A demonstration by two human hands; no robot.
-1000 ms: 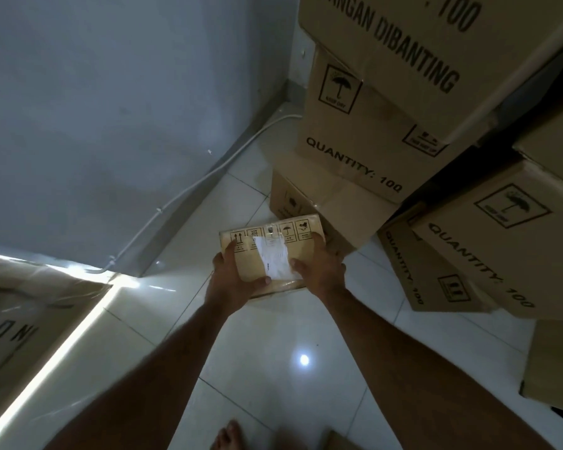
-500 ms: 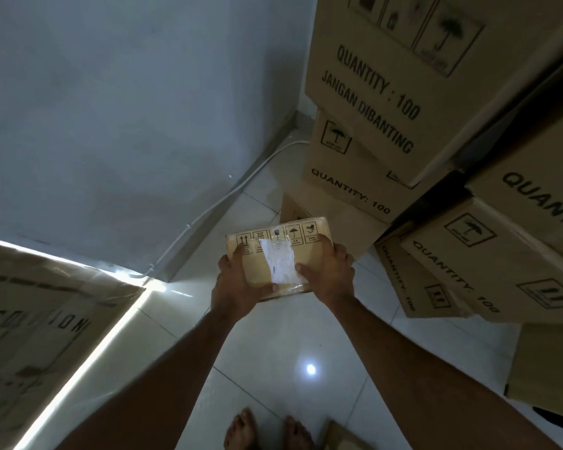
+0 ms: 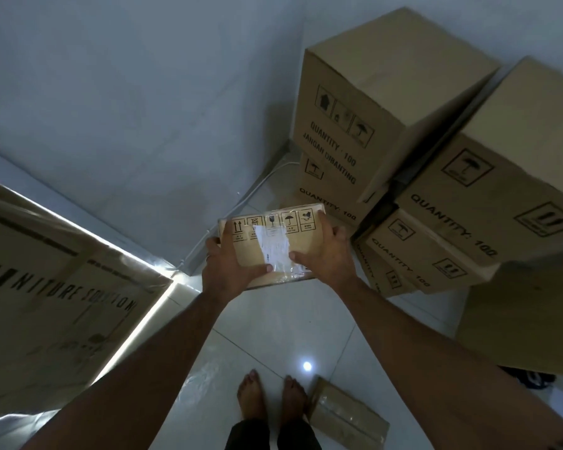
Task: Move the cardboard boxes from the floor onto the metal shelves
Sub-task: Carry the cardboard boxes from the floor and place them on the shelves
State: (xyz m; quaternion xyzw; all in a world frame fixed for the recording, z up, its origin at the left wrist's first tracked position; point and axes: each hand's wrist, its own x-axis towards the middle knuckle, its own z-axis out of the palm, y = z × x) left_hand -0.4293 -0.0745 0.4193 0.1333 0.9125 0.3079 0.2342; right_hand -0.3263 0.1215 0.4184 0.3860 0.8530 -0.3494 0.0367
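I hold a small flat cardboard box point(image 3: 306, 243) in front of me, above the tiled floor. It carries a row of handling symbols along its far edge and a white paper label under clear tape. My left hand point(image 3: 229, 264) grips its left side with the thumb on top. My right hand point(image 3: 327, 254) grips its right side, thumb near the label. Another small taped box point(image 3: 346, 414) lies on the floor beside my right foot. No metal shelf is in view.
Tall stacks of large cardboard boxes point(image 3: 364, 125) marked "QUANTITY: 100" fill the right side and the corner. A big flat carton point(image 3: 46, 287) leans at the left. A white cable point(image 3: 241, 203) runs along the wall base. My bare feet point(image 3: 270, 394) stand on glossy white tiles.
Both hands have raised the small box while the view has pulled up and back, so the tops of the box stacks and my feet show now. The grip is unchanged.
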